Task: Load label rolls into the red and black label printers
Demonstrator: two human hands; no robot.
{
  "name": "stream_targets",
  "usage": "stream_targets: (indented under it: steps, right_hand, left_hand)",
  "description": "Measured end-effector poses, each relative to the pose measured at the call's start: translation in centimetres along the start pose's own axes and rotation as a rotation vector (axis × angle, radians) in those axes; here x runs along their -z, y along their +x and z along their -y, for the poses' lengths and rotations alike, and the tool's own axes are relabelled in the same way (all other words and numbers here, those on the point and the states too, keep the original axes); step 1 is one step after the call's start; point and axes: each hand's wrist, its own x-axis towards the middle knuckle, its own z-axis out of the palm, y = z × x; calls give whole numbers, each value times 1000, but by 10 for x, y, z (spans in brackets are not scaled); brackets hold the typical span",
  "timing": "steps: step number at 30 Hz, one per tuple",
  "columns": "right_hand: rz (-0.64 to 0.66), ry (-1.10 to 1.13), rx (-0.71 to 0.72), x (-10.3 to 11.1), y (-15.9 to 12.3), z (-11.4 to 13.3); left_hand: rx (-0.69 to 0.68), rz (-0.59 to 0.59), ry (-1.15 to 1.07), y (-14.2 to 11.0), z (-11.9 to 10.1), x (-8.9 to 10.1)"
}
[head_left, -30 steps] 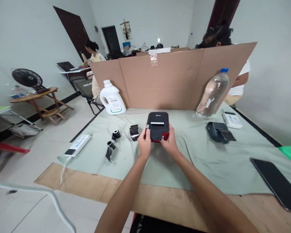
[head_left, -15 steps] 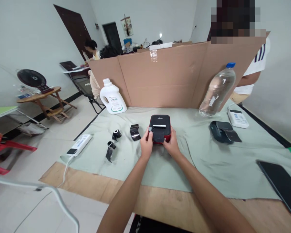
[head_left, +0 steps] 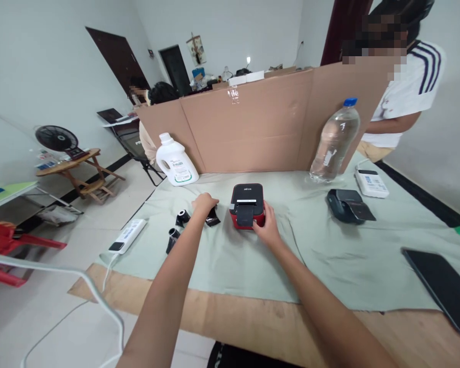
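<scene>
A small black and red label printer (head_left: 247, 197) sits on the cloth, a black strip hanging from its front slot. My right hand (head_left: 269, 225) grips its right front corner, fingers along the side and thumb at the front. To the left, my left hand (head_left: 205, 203) is at a loose black roll with a shiny tail (head_left: 213, 219) and partly covers it. Its thumb and outer finger stand apart; the other fingertips are hidden. Near that forearm lie two more black rolls, one farther back (head_left: 182, 217) and one nearer (head_left: 172, 238), partly behind the arm.
A cardboard screen (head_left: 249, 128) stands behind, with a white jug (head_left: 176, 161) and a large water bottle (head_left: 335, 140) before it. On the right are a dark handheld device (head_left: 347, 207), a white power strip (head_left: 371, 183) and a phone (head_left: 439, 286). Another power strip (head_left: 127, 236) lies left.
My left hand has let go of the printer and moved left to the black roll. My right hand stays on the printer. The view has shifted slightly; the person behind the screen shows more.
</scene>
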Motion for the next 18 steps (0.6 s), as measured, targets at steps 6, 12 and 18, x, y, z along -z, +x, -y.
stream_targets:
  steps: [6, 12, 18]
  right_hand:
    - [4, -2, -13, 0, 1, 0]
    - [-4, 14, -9, 0, 0, -2]
    - [4, 31, -41, -1, 0, -4]
  left_hand:
    - [26, 8, 35, 8, 6, -10]
    - [47, -1, 17, 21, 32, -6]
    - [53, -127, 60, 24, 51, 6]
